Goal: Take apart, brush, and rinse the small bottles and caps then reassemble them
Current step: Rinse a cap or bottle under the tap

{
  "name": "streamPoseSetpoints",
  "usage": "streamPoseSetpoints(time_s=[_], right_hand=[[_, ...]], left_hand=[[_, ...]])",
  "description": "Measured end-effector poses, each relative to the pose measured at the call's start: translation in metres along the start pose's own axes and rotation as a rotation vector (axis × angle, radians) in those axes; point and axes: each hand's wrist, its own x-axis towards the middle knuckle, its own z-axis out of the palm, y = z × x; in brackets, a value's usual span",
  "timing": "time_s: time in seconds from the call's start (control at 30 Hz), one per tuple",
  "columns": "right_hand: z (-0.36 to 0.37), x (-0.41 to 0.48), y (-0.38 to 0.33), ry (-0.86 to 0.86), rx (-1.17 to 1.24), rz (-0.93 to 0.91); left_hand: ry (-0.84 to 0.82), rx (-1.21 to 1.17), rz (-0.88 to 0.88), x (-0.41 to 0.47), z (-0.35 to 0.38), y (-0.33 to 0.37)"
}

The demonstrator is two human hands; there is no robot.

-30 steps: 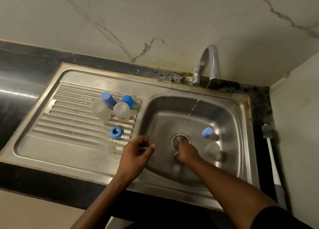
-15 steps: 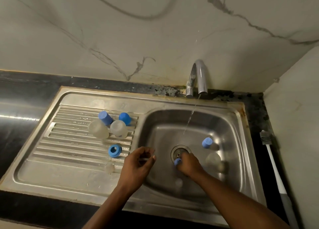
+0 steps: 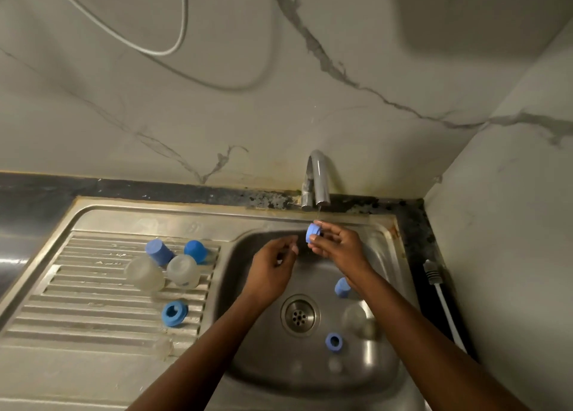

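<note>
Under the thin stream from the tap (image 3: 317,178), my right hand (image 3: 336,246) pinches a blue cap (image 3: 313,232) over the back of the sink basin (image 3: 389,289). Just left of it, my left hand (image 3: 274,263) has its fingers curled and seems to pinch a small clear piece, hard to make out. In the basin lie a blue cap (image 3: 341,286), a clear bottle (image 3: 353,317) and a blue ring cap (image 3: 334,341). Two capped clear bottles (image 3: 144,274) (image 3: 183,271) lie on the drainboard (image 3: 77,302) with another blue ring cap (image 3: 174,313).
The drain (image 3: 299,314) sits mid-basin. A small clear part (image 3: 162,347) lies at the drainboard's front. A white-handled brush (image 3: 440,293) rests on the dark counter right of the sink. Marble walls close in behind and at the right, with a cable hanging on the back wall.
My right hand has lifted a blue cap from beside the drain up to the tap's stream. My left hand rose with it. The view tilted upward.
</note>
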Motion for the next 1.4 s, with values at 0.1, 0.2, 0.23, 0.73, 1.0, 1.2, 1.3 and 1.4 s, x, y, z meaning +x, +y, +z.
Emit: streamPoseSetpoints(time_s=[0.1, 0.2, 0.23, 0.73, 1.0, 1.2, 1.3, 1.4], right_hand=[[-0.001, -0.001, -0.02, -0.02, 0.073, -0.038], [0.0, 0.001, -0.029, -0.021, 0.058, -0.083], [0.0, 0.002, -0.031, -0.011, 0.047, -0.093], [0.018, 0.001, -0.041, -0.018, 0.04, -0.113], [0.02, -0.002, -0.044, 0.125, -0.027, -0.106], [0.017, 0.004, -0.038, 0.129, -0.086, -0.115], [0.009, 0.004, -0.036, -0.019, 0.006, -0.084], [0.005, 0.001, -0.035, -0.143, 0.056, -0.102]], left_hand=[[-0.05, -0.107, 0.044, 0.021, 0.012, 0.022], [-0.04, -0.254, -0.049, 0.032, 0.02, 0.032], [-0.038, -0.28, -0.074, 0.034, 0.022, 0.033], [-0.021, -0.942, -0.335, 0.047, 0.029, 0.046], [-0.006, -1.059, -0.424, 0.044, 0.036, 0.052], [0.003, -1.023, -0.428, 0.047, 0.033, 0.051], [0.018, -1.024, -0.447, 0.049, 0.029, 0.049], [0.028, -1.05, -0.463, 0.049, 0.027, 0.048]])
